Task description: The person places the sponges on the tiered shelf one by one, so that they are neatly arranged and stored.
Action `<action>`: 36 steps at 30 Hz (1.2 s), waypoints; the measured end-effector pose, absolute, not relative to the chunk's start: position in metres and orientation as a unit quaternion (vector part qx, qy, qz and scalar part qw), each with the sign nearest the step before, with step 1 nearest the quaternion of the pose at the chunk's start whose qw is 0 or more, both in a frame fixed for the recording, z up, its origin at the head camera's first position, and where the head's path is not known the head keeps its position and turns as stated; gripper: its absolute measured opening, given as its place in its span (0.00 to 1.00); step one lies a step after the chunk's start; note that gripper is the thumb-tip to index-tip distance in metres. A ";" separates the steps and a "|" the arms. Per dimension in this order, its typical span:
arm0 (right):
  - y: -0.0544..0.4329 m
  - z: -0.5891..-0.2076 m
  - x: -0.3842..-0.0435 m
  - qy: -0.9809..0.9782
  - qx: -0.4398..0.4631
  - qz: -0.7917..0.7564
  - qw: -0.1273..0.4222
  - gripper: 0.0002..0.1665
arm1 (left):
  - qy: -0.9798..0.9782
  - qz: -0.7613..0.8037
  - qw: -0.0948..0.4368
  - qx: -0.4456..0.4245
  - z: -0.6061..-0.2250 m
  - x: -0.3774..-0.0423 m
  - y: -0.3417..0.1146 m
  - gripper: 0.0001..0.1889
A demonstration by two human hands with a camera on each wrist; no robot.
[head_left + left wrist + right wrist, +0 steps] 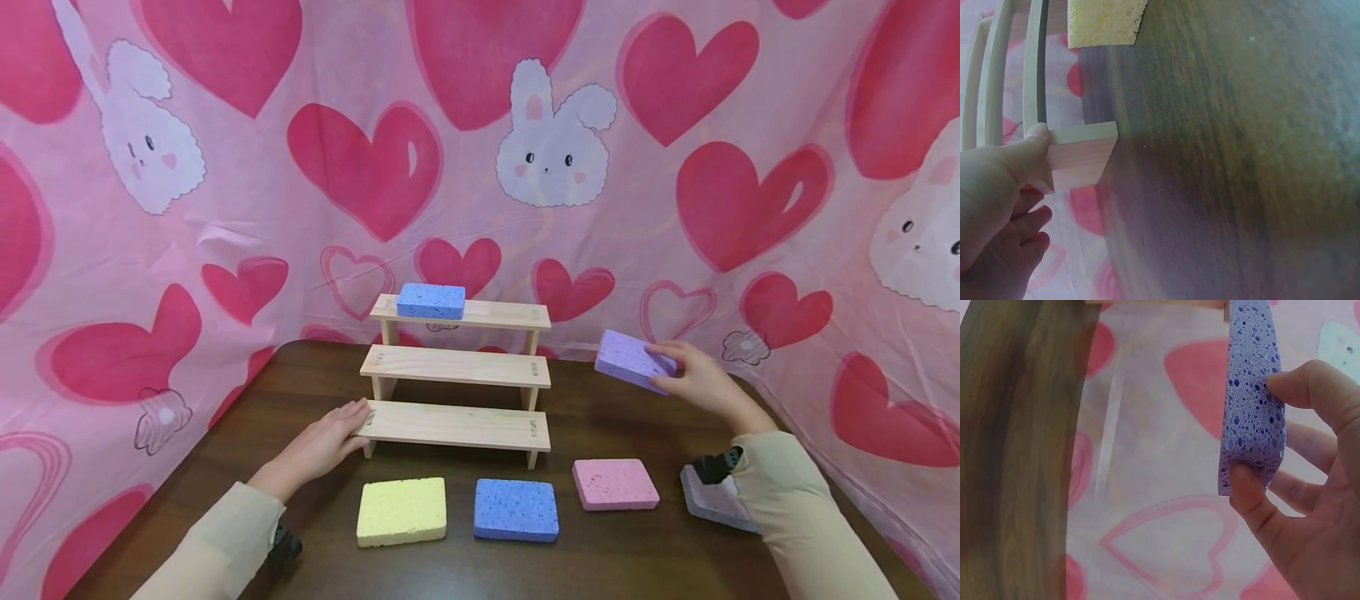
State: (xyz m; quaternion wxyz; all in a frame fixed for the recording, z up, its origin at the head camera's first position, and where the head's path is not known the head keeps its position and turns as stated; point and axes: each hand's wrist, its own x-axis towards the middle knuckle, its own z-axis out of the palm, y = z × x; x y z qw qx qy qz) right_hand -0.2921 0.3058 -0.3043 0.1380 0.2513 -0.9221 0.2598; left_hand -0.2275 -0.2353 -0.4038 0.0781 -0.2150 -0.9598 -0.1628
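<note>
In the head view my right hand pinches a purple sponge by its right end, raised over the table to the right of a three-step wooden shelf. The right wrist view shows the thumb and fingers on the edges of this pitted sponge. My left hand holds the left end of the lowest step, its thumb on the front edge in the left wrist view and some fingers hidden behind the wood. A blue sponge lies on the left part of the top step.
On the dark wooden table, in front of the shelf, lie a yellow sponge, a second blue sponge and a pink sponge. A greyish sponge is partly hidden under the right forearm. Behind the table hangs a heart-patterned pink cloth.
</note>
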 end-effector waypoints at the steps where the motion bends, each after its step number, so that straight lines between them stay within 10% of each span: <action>1: 0.304 -0.303 -0.292 -0.922 0.252 0.257 0.139 0.32 | -0.960 -0.163 0.078 -0.215 -0.404 -0.228 -0.235 0.31; 36: 0.236 -0.284 -0.321 -0.919 0.280 0.254 0.110 0.33 | -0.956 -0.167 0.085 -0.227 -0.407 -0.229 -0.237 0.32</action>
